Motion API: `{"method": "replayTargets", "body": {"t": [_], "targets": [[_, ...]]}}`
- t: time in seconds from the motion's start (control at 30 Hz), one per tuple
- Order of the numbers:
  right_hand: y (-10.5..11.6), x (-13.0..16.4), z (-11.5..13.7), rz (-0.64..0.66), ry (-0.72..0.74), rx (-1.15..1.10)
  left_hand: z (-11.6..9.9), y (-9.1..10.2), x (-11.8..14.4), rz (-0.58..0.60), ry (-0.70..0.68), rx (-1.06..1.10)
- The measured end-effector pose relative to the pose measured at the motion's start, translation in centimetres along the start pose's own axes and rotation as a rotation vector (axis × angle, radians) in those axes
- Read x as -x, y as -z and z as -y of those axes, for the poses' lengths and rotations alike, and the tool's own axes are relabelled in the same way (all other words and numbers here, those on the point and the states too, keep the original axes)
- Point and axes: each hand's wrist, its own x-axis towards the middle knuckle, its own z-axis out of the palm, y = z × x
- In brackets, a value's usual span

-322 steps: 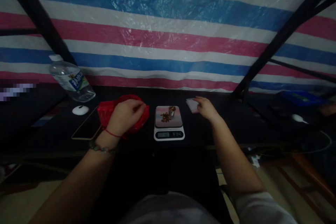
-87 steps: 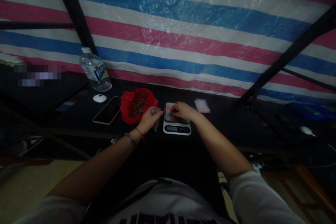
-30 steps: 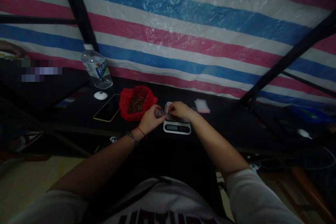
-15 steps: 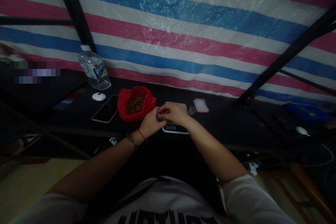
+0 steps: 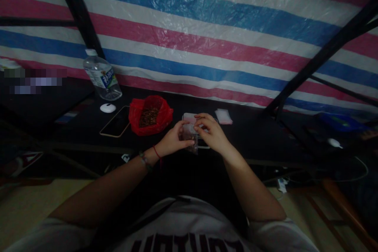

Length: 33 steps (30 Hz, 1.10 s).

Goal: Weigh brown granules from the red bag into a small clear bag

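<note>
1. At the far left of our table (image 5: 254, 139) stand a labelled plastic bottle (image 5: 103, 76), a white computer mouse (image 5: 108, 108) and a phone (image 5: 115, 121); nothing here has been disturbed in the last second.
2. Next comes the red plastic bag (image 5: 150, 116), open and showing brown, dried-looking pieces (image 5: 149, 118). Neither of our hands touches it.
3. Our left hand (image 5: 173, 139) grips a small clear bag (image 5: 191, 143) between thumb and fingers. Half a second ago our fingers largely hid this bag; now it shows in front of the scale, hanging towards us, with what look like a few brown bits inside.
4. Behind it, the kitchen scale (image 5: 189, 116) is mostly covered by bag and hands, so we cannot read its display.
5. Our right hand (image 5: 214, 136) was over the scale's pan a second ago; now its bent fingers are at the small bag's mouth. We cannot tell whether they pinch it. We judge that the work has moved from pan to bag.
6. Just beyond that hand lies a stack of clear bags (image 5: 223, 116), unmoved on the table.
</note>
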Motion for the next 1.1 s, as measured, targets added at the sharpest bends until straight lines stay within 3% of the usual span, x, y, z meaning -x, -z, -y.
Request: {"method": "replayTargets", "body": {"t": [0.1, 0.33, 0.43, 0.53, 0.6, 0.73, 0.87, 1.1], "targets": [[1.0, 0.5, -0.4, -0.014, 0.009, -0.075, 0.2, 0.0, 0.0, 0.104, 0.063, 0.242], [0.2, 1.0, -1.3, -0.101, -0.104, -0.270, -0.1, -0.4, 0.0, 0.219, 0.146, 0.255], [-0.5, 0.9, -1.6, -0.124, -0.247, -0.318, -0.1, -0.5, 0.0, 0.175, 0.145, 0.269], [-0.9, 0.9, -2.2, -0.020, -0.340, -0.350, 0.0, -0.4, -0.1, 0.094, 0.129, 0.246], [-1.1, 0.9, -2.6, 0.018, -0.337, -0.377, 0.0, -0.2, -0.2, 0.080, 0.135, 0.197], [-1.4, 0.9, -3.0, -0.064, -0.324, -0.414, -0.1, 0.0, -0.3, 0.119, 0.133, 0.105], [-1.4, 0.9, -3.1, -0.030, -0.341, -0.399, 0.0, 0.0, -0.2, 0.074, 0.129, 0.030], [-1.1, 0.8, -2.6, 0.006, -0.350, -0.387, -0.5, 0.6, -0.5, -0.152, 0.038, 0.106]]}}
